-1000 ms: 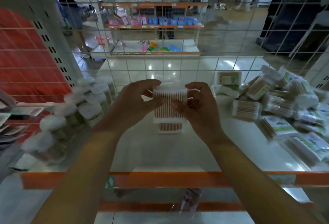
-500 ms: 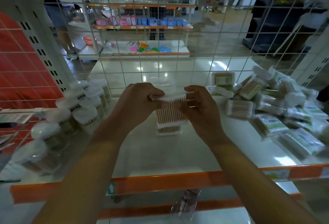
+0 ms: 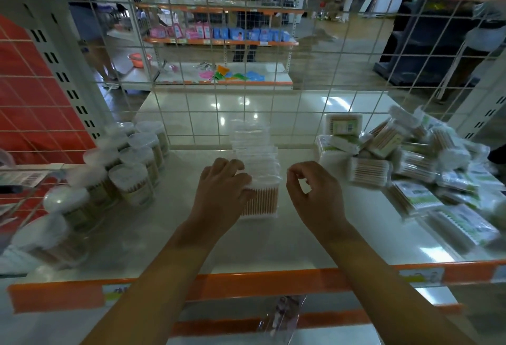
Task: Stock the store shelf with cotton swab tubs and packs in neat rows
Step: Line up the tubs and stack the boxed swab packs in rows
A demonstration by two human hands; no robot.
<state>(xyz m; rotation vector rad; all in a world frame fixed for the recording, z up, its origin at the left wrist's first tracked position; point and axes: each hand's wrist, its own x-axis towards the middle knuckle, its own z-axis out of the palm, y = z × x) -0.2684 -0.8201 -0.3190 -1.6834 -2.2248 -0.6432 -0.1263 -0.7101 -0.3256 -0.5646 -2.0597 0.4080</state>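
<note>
since a second ago i have set the clear rectangular pack of wooden cotton swabs (image 3: 261, 196) down mid-shelf, front of its row. left hand (image 3: 221, 194) rests fingers on it; right hand (image 3: 315, 194) has let go, loosely curled, empty. round white-lidded tubs (image 3: 109, 177) stand lined left; jumbled pile of packs (image 3: 416, 158) right remains unsorted, roughly half left.
</note>
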